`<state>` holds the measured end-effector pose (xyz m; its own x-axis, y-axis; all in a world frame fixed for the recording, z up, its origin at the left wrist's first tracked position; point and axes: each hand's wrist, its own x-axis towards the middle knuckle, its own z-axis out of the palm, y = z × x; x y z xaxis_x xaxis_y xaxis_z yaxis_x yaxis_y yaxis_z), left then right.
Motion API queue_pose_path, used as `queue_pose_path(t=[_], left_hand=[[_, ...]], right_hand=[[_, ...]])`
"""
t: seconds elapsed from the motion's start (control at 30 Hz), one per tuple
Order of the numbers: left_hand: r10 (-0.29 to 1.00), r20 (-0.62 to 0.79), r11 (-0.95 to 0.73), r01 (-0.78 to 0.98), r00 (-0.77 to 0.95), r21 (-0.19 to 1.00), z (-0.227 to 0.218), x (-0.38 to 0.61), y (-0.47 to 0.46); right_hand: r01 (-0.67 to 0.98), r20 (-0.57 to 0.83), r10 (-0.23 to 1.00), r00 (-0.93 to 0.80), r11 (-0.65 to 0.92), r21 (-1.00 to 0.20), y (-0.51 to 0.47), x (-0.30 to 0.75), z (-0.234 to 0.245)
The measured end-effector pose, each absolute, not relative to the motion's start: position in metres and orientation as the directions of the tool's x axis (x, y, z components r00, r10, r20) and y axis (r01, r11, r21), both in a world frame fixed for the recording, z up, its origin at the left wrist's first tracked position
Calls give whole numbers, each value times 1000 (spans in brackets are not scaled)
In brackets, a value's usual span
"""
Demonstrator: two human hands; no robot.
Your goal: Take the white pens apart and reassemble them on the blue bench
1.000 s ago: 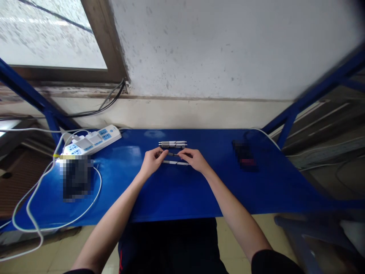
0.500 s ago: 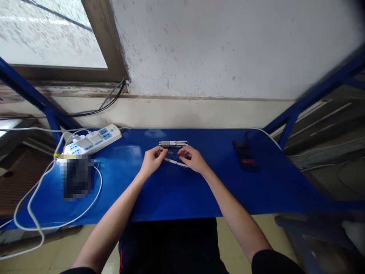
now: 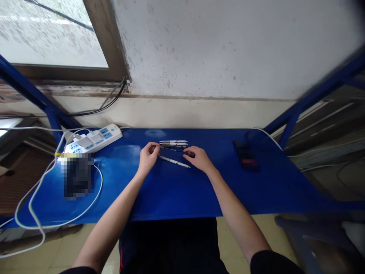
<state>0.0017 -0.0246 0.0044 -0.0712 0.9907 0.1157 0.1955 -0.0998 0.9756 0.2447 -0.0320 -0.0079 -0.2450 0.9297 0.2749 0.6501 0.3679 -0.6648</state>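
My left hand [image 3: 149, 155] pinches the left end of a slim dark pen [image 3: 172, 150] between thumb and fingers. The fingers of my right hand [image 3: 197, 158] are closed on its right end. The stretch between the hands looks thin and partly metallic; whether it is one piece or two I cannot tell. Right behind it, several white-and-grey pens [image 3: 173, 142] lie side by side on the blue tabletop [image 3: 179, 194]. In front, between my hands, another white pen [image 3: 174, 161] lies slanted, its right tip close to my right hand.
A white power strip [image 3: 107, 137] with plugs and looping white cables [image 3: 100, 179] sits at the left. In front of it is a blurred dark object [image 3: 77, 177]. Another blurred dark object [image 3: 245, 154] lies at the right. Blue frame posts [image 3: 291, 123] flank the table; a wall rises behind.
My hands have moved apart, the left one leftward and slightly away from me, the right one slightly rightward. More of the thin dark pen shows between them. The slanted white pen is now uncovered.
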Motion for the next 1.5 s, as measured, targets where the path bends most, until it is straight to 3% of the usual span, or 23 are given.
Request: queue_pose_path(t=[0.13, 0.33, 0.43, 0.53, 0.67, 0.83, 0.93, 1.17, 1.5], left_hand=[[987, 120, -98, 186, -108, 978, 3, 0, -24], [996, 86, -88, -66, -36, 994, 2, 2, -22], [994, 102, -99, -112, 24, 989, 2, 4, -22], [988, 122, -122, -12, 96, 992, 3, 5, -23], [978, 187, -205, 246, 93, 947, 6, 4, -27], [940, 300, -340, 541, 164, 769, 7, 2, -31], [919, 287, -395, 652, 271, 647, 4, 0, -31], [849, 215, -510, 639, 483, 577, -1, -3, -31], [805, 186, -562, 625, 563, 542, 2, -1, -32]], right_hand=[[639, 287, 929, -232, 368, -675, -32, 246, -8], [607, 292, 932, -215, 361, -707, -32, 243, -8], [595, 290, 934, -210, 357, -720, -33, 242, -7], [584, 290, 933, -212, 359, -728, -34, 240, -5], [558, 305, 922, -240, 388, -734, -36, 237, -3], [587, 300, 916, -268, 402, -703, -38, 235, -3], [611, 302, 925, -231, 379, -694, -37, 236, -5], [640, 307, 937, -168, 341, -689, -34, 238, -8], [638, 283, 932, -227, 362, -679, -35, 236, -9]])
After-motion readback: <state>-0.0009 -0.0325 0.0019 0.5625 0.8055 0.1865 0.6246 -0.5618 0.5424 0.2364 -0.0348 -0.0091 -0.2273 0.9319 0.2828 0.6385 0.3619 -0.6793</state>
